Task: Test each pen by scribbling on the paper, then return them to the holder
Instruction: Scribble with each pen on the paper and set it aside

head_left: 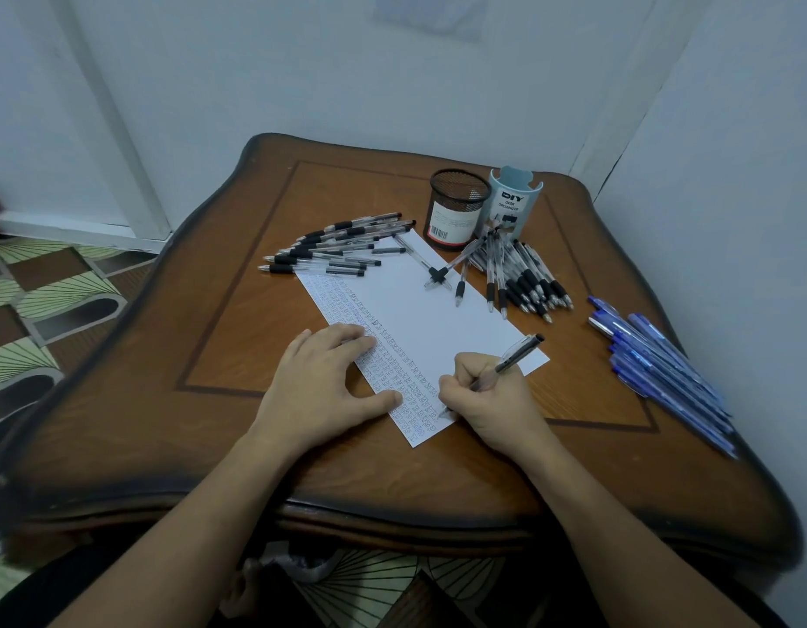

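While the right hand (pixel 488 401) is scribbling: its fingers are clenching round a black pen (pixel 510 362), whose tip is touching the paper (pixel 429 310) near its near corner.
Left hand (pixel 320 378): its fingers are lying straight and relaxed, pressing the sheet's left edge onto the table (pixel 238 310).
Stroke: the tip is working close to the edge, so a line may be running off onto the wood.
Sheet: if the pressing hand is easing off, the paper may be sliding and nudging the loose pens (pixel 460 269) lying across its far end.
Piles: the left pile (pixel 333 251), right pile (pixel 524 278) and blue pens (pixel 660 364) are lying apart; tested and untested ones may be getting mixed.
Holder: the mesh cup (pixel 456 206) is standing at the far side, just beside a grey organiser (pixel 515 201); a hasty drop may be tipping it.
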